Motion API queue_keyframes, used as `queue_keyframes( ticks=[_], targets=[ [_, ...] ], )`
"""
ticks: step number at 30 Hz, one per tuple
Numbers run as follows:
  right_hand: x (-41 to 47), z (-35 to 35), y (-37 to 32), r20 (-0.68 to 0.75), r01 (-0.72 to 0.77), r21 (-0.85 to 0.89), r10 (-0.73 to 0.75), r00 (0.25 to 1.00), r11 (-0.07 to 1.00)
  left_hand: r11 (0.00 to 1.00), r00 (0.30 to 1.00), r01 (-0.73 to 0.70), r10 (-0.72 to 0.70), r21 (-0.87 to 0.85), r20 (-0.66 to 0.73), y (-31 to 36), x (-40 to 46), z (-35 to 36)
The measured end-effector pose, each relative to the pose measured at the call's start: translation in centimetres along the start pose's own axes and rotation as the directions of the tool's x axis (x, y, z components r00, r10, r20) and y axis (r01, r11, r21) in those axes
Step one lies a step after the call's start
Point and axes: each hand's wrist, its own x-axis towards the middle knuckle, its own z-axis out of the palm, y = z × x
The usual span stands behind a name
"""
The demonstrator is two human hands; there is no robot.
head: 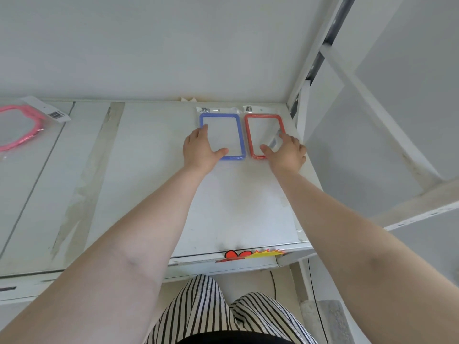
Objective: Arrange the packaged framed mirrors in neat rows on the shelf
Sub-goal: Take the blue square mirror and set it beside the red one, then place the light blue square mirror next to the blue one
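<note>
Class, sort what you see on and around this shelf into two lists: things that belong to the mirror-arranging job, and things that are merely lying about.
Belongs to the job:
blue-framed mirror
red-framed mirror
pink-framed mirror, lying apart at far left
shelf
left hand and right hand, resting on the mirrors

Lying about:
red and yellow sticker on the shelf edge
</note>
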Motion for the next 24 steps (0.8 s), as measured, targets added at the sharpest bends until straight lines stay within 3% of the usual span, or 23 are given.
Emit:
queue_keyframes(
  ticks=[4, 8, 17, 24],
  targets=[
    [-3.3, -2.5, -2.4, 0.171, 0.149, 0.027, -0.151, 0.974, 0.989, 0.995, 0.989, -0.101, 0.1, 0.01, 0.106, 1.2, -3.1, -2.9],
    [-7.6, -4.6, -3.9, 0.323, 0.344, -0.078, -0.303, 0.897, 0.936, 0.978, 0.967, -0.198, 0.185, 0.062, 0.176, 1.4, -6.9, -5.4],
    [-16.4, -5.2, -4.6, 0.345, 0.418, -0.106, -0.361, 0.867, 0.902, 0.971, 0.978, -0.164, 0.138, 0.175, 0.156, -2.2, -14.3, -9.5],
    [-27.2, -4.4, -4.8, 0.382, 0.508, 0.017, -0.476, 0.792, 0.861, 0.988, 0.996, -0.048, 0.037, 0.148, 0.076, -7.3, -27.1, -12.5]
  ],
)
